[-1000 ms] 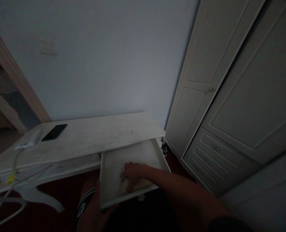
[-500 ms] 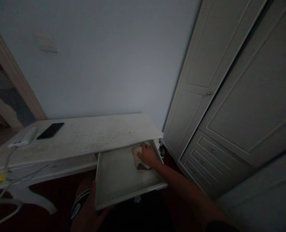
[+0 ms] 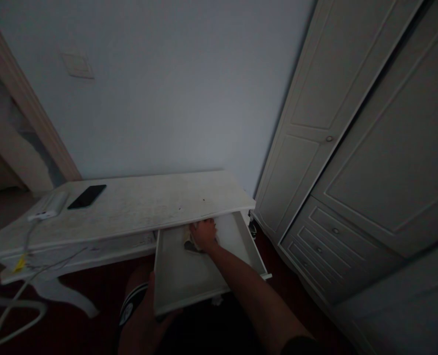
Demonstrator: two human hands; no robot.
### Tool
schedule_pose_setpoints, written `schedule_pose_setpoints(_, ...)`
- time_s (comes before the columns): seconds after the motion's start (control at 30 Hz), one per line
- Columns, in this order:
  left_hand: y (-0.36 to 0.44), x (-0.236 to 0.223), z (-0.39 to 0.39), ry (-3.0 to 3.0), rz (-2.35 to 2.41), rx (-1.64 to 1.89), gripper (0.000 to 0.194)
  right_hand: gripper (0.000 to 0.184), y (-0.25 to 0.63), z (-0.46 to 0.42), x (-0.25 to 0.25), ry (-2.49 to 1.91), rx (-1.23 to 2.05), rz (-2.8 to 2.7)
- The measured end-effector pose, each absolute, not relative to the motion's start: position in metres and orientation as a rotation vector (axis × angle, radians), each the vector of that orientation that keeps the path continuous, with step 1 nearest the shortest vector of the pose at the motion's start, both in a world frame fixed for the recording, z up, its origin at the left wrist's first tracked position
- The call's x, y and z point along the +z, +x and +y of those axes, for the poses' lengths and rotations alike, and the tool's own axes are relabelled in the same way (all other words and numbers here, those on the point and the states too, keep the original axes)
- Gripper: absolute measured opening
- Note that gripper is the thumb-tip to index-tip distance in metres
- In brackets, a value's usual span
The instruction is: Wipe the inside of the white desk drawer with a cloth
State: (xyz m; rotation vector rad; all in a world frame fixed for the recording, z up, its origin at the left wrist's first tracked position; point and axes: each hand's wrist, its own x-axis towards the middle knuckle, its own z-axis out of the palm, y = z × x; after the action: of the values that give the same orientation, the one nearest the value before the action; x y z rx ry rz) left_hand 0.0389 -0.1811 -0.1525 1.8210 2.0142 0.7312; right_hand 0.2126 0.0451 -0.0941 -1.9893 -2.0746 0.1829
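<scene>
Beneath the right hand (image 3: 205, 234), a crumpled beige fabric cloth (image 3: 189, 241) lies in the rectangular white wooden drawer (image 3: 184, 276).

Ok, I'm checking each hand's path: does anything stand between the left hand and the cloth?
Yes: the left wall of the drawer stands between the left hand, outside it, and the cloth inside. The right hand also covers part of the cloth.

The person sitting there has no gloves on the left hand (image 3: 152, 313) or the right hand (image 3: 204, 235), the right forearm (image 3: 252, 291) bare down to a short black sleeve (image 3: 300, 345), and dark shorts (image 3: 133, 301) with white stripes curving along the hem and a small, round, whitish badge (image 3: 128, 310).
</scene>
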Motion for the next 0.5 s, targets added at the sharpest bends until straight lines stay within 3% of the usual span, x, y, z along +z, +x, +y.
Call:
schedule_pose_setpoints(0.17, 0.041, -0.15, -0.181, 1.784, 2.029, 0.719, 0.098, 0.065, 0.161, 0.037, -0.099, -1.863, 0.249, -2.082)
schedule_pose_setpoints(0.3, 0.04, -0.15, -0.181, 1.799, 1.995, 0.706, 0.097, 0.056, 0.131, 0.024, -0.103, -1.72, 0.319, -2.03)
schedule_pose_setpoints(0.5, 0.04, -0.15, -0.18, 1.764, 1.994, 0.729, 0.102, 0.054, 0.146, 0.012, -0.108, -1.502, 0.372, -2.131)
